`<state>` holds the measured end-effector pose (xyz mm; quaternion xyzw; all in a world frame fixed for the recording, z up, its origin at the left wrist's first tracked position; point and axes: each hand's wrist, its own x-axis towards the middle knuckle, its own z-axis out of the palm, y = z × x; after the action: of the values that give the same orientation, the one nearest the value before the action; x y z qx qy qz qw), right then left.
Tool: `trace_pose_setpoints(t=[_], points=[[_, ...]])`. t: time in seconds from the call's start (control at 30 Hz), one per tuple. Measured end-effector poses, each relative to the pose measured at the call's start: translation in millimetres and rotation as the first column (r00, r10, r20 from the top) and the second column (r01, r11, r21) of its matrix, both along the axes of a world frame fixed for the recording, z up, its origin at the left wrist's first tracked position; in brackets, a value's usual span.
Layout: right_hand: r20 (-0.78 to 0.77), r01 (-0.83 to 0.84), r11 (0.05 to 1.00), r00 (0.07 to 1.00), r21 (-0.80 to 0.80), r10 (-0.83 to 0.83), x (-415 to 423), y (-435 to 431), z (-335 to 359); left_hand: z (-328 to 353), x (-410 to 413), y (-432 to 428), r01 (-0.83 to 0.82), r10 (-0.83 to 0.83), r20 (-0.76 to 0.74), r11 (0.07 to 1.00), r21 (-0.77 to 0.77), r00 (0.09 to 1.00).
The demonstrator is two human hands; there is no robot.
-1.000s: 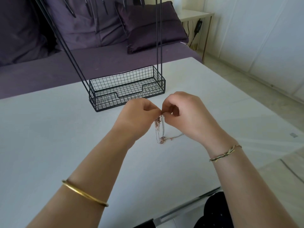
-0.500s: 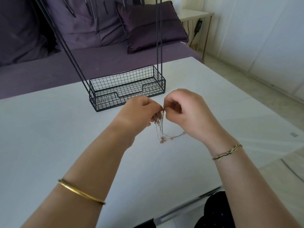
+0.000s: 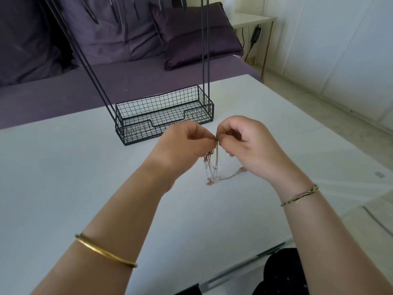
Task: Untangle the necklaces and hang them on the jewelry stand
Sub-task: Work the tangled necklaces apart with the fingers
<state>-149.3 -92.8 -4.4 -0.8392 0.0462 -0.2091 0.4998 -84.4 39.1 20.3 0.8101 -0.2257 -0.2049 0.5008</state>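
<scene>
A tangle of thin necklaces (image 3: 212, 167), rose-gold and silver chains, hangs from my pinched fingertips down to the white table (image 3: 63, 177). My left hand (image 3: 182, 143) and my right hand (image 3: 248, 143) meet fingertip to fingertip above the table, both pinching the top of the chains. The lower ends trail on the table toward my right wrist. The black wire jewelry stand (image 3: 163, 116) sits just behind my hands, with a mesh basket base and tall thin rods rising out of the top of the view. Its hooks are out of view.
A purple sofa (image 3: 85, 86) with cushions runs behind the table. A small white side table (image 3: 253, 20) with a cable stands at the back right. The table's right edge drops to a pale tiled floor (image 3: 340, 124).
Both hands have lifted slightly and drawn the chains up, so more of the necklaces hangs off the table. The stand has not moved.
</scene>
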Motion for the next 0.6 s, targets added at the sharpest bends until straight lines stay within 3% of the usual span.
trace_pose_setpoints(t=[0.17,0.23,0.3,0.4,0.6], points=[[-0.043,-0.014,1.000,0.999,0.013,0.015,0.5,1.3,-0.4,-1.3,-2.7,-2.0,-0.025,0.016,0.258,0.999,0.033,0.966],[-0.046,-0.009,1.000,0.999,0.020,0.010,0.5,0.7,0.8,-0.3,-4.1,-3.6,-0.037,0.031,0.286,0.999,0.014,0.958],[-0.024,0.000,0.999,1.000,0.038,0.001,0.4,0.2,2.7,1.6,-4.5,-4.7,-0.064,0.069,0.188,0.997,-0.035,0.980],[0.017,0.023,0.998,1.000,0.062,-0.024,0.5,2.3,4.2,5.1,-4.1,-4.4,-0.084,0.073,-0.086,0.987,-0.135,0.994],[-0.059,0.029,0.976,0.998,0.216,-0.017,2.4,4.0,4.2,6.6,-2.5,-5.1,-0.135,0.079,-0.213,0.955,-0.263,0.974]])
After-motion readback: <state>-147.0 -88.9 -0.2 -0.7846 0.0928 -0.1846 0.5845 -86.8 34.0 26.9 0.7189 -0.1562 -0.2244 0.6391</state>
